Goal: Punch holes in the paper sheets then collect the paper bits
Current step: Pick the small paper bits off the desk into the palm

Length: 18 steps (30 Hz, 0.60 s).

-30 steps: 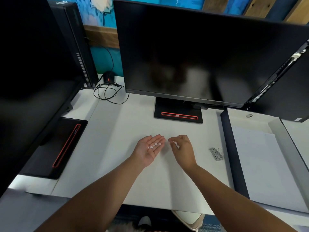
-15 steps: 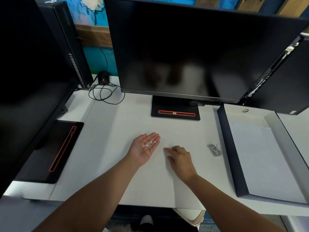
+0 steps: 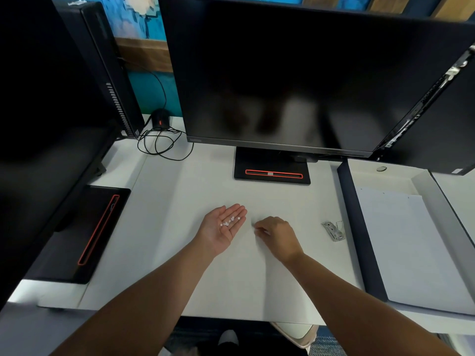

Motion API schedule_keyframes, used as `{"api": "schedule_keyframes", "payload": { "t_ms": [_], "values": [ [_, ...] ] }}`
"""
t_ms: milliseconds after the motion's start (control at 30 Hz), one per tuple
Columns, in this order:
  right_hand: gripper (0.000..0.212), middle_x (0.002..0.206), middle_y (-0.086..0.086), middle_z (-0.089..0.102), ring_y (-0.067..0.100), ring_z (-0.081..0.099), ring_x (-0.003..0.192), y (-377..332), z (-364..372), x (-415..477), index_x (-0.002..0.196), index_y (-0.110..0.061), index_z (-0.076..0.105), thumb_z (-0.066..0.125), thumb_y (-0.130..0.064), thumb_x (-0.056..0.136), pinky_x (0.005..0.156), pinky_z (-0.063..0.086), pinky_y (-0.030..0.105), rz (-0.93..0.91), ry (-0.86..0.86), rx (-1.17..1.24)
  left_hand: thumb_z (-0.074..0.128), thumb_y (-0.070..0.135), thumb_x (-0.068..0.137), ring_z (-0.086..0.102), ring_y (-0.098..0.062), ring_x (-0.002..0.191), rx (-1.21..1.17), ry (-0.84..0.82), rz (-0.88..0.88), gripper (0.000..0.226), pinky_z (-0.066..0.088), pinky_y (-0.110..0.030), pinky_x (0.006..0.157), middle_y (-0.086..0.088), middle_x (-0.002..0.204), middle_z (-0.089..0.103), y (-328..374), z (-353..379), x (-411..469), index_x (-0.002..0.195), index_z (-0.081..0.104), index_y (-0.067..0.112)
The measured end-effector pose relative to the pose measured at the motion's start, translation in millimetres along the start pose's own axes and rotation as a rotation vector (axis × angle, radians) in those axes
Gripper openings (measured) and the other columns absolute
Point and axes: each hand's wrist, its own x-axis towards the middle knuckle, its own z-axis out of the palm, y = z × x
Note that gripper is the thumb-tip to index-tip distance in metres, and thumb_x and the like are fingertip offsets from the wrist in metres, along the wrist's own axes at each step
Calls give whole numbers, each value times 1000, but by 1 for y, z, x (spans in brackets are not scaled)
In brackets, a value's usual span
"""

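My left hand [image 3: 221,229] lies palm up on the white desk [image 3: 195,191], cupped, with several small white paper bits [image 3: 229,221] resting in the palm. Just to its right my right hand [image 3: 279,235] is palm down, fingertips pinched together on the desk surface; whether a bit sits between them is hidden. A small metal hole punch [image 3: 334,230] lies on the desk to the right of my right hand. White paper sheets [image 3: 411,242] lie in a shallow box [image 3: 359,227] at the right.
A large dark monitor [image 3: 282,73] stands behind my hands on a black base [image 3: 272,173]. Another monitor base [image 3: 84,235] and a black computer tower [image 3: 108,68] are at the left. A coiled black cable [image 3: 159,143] lies at the back left.
My right hand went from near the left palm down to the desk, and its fingers have now drawn into a pinch. The left hand stayed palm up with the bits.
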Motion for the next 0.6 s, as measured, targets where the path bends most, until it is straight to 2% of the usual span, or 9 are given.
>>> {"api": "schedule_keyframes", "payload": {
  "t_ms": [200, 300, 467, 600],
  "values": [
    [18, 95, 5, 71, 22, 62, 90, 0, -8, 4, 102, -12, 73, 59, -12, 90, 74, 35, 18, -35, -103, -11, 42, 16, 97, 64, -30, 104, -2, -6, -3, 32, 51, -37, 86, -20, 115, 65, 0, 2, 4, 109, 60, -8],
    [20, 99, 5, 70, 20, 60, 93, -1, -11, 6, 104, -11, 72, 61, -15, 87, 77, 38, 20, -23, -152, 0, 41, 16, 98, 63, -29, 104, 3, -6, -5, 32, 49, -38, 90, -20, 114, 65, -1, 3, 6, 108, 60, -8],
    [12, 78, 11, 65, 27, 57, 78, -8, 3, 5, 77, -2, 66, 57, -5, 84, 68, 38, 29, 44, -71, -38, 41, 15, 98, 63, -30, 105, 1, -5, -11, 32, 49, -38, 90, -20, 114, 65, -3, 6, 7, 108, 60, -8],
    [14, 65, 9, 61, 29, 56, 63, -10, 12, 3, 65, -5, 60, 56, 1, 77, 58, 42, 33, 42, 25, -114, 41, 15, 98, 63, -30, 105, 4, -1, -7, 32, 47, -38, 93, -20, 112, 65, -1, 6, 7, 107, 60, -8]
  ]
}}
